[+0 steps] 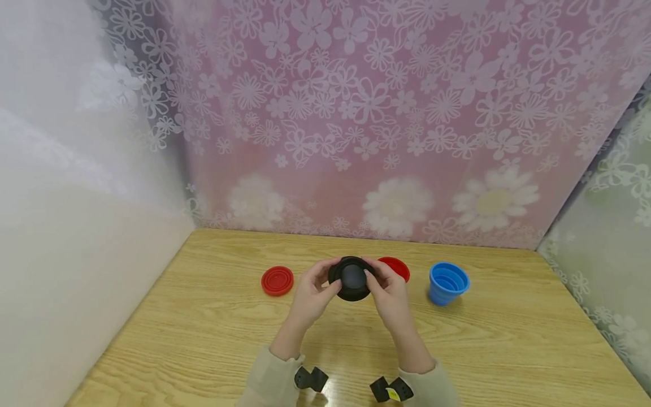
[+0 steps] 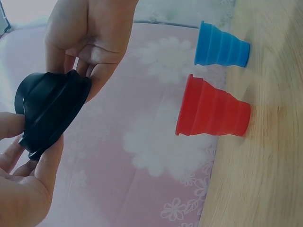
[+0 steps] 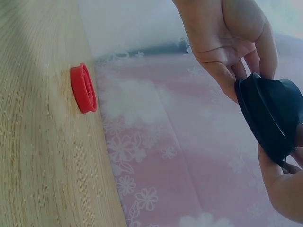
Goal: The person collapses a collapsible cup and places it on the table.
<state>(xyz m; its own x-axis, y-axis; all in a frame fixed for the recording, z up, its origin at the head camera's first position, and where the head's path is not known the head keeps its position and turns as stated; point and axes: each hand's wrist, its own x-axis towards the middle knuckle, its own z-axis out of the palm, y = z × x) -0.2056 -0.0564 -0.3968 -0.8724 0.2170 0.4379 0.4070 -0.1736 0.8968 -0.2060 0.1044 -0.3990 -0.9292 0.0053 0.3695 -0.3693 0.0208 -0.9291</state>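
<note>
Between left grip and right grip, both pinching it, a black collapsible cup is held above the counter; it looks light, soft and pliable, probably best taken by opposite sides.

We have lots of room on the table from the flat red cup across to the left wall. We can also pass right of the blue cup, until the right wall stops us. Between the blue cup and the tall red cup we see just a small gap. Our left hand and right hand block the middle, up high with the black cup. We see room under it. Behind, the pink curtain stops us.
</note>
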